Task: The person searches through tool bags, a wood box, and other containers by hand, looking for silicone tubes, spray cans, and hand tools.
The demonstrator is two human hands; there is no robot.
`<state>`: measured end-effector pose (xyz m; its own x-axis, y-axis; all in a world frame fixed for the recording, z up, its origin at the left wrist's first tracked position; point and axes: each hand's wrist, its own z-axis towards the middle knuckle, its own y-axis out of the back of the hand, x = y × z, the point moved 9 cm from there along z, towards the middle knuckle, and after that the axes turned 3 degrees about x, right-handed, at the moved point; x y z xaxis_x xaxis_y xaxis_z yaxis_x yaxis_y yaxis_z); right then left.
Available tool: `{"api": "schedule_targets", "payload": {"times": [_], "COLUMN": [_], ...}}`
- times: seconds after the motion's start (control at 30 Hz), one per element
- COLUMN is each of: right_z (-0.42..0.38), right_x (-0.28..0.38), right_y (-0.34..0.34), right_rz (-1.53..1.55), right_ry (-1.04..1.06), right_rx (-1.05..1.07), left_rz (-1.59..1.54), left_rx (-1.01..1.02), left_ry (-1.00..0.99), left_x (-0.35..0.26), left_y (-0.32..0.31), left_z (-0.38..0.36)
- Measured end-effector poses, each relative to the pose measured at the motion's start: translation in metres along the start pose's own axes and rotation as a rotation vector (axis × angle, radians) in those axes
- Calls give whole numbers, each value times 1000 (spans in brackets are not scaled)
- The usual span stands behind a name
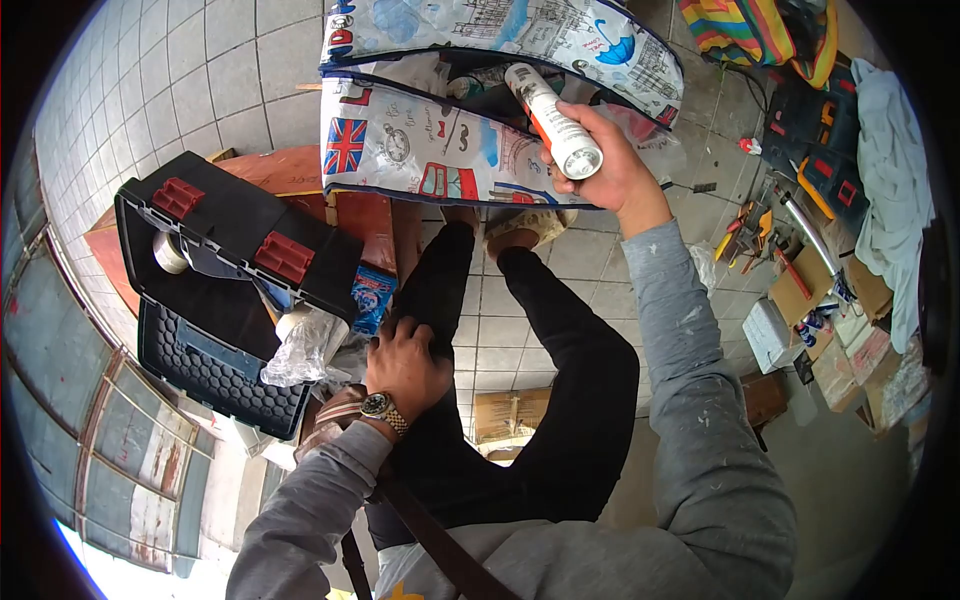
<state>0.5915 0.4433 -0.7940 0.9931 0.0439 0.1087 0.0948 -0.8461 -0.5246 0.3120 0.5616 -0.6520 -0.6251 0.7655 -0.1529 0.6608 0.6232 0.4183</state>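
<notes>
The right hand [605, 165] is gripping a white cylindrical sealant cartridge with an orange label [548, 117], fingers wrapped fully round its near end. The tube's long axis is running from the hand up and to the left, so its far end is pointing into the open mouth of a large printed plastic zip bag with flag and city pictures [430, 150], which is lying on the tiled floor just beyond the person's feet. The cartridge is hanging directly over that opening, with the right hand much the nearer of the two.

The left hand [405, 362] is resting palm down, fingers loosely spread, on the black-trousered left knee, holding nothing; a wristwatch [382, 407] is showing at the cuff. Just to its left, an open black plastic toolbox with red latches [235, 270] is sitting with crumpled clear plastic wrap [300, 350] at its edge.
</notes>
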Motion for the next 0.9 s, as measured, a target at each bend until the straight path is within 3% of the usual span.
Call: {"api": "schedule_targets", "payload": {"times": [0.17, 0.4, 0.57, 0.7, 0.8, 0.87, 0.9], "right_z": [-17, -19, 51, 112, 111, 112, 105], "right_x": [-14, -9, 14, 20, 20, 13, 12], "right_y": [-2, -3, 0, -9, -27, -60, -69], "right_rz": [-80, -201, -524, -235, -236, 178, 177], "right_ry": [-22, 47, 82, 58, 129, 85, 84], "right_rx": [150, -25, -184, -152, -195, 180, 186], "left_rz": [1, -11, 2, -3, -13, -12, -13], "left_rx": [-14, 0, 9, -10, 20, 23, -3], "left_ry": [-4, -13, -23, -28, -14, -4, -16], "left_x": [2, 3, 4, 4, 4, 7, 7], "left_y": [1, 3, -1, 2, 2, 3, 2], "left_z": [-1, 0, 1, 1, 2, 3, 2]}}
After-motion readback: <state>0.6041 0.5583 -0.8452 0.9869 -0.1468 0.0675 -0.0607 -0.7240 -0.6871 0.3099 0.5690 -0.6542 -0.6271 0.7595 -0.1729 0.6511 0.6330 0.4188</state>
